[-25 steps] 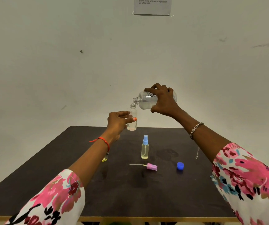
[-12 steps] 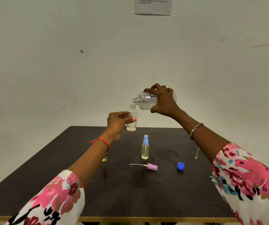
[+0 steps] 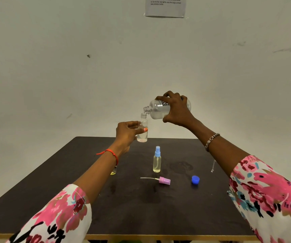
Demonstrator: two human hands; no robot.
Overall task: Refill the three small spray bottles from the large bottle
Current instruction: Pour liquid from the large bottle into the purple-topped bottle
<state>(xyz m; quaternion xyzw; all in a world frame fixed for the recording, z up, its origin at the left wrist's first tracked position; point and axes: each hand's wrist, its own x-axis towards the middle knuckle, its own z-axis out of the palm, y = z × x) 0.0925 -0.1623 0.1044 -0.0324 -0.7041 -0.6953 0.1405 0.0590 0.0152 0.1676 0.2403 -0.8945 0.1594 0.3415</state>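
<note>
My left hand (image 3: pixel 127 133) pinches a small clear uncapped spray bottle (image 3: pixel 142 135) upright above the far edge of the table; it holds some clear liquid. My right hand (image 3: pixel 175 109) grips the large clear bottle (image 3: pixel 156 108), tipped sideways with its open neck over the small bottle's mouth. A second small bottle (image 3: pixel 157 160) with a blue spray top stands on the table. A pink spray head (image 3: pixel 164 180) with its tube lies in front of it. A blue cap (image 3: pixel 195 179) sits to the right. A third small bottle (image 3: pixel 113 172) is mostly hidden behind my left forearm.
The dark table (image 3: pixel 141 207) has damp marks near its middle. A thin metal chain (image 3: pixel 213 165) lies by my right forearm. A printed sheet (image 3: pixel 165 7) hangs on the white wall. A dark object shows at the right edge.
Both hands keep nearly the same pose. The large bottle stays tipped over the small bottle; the liquid level in the small bottle looks slightly higher.
</note>
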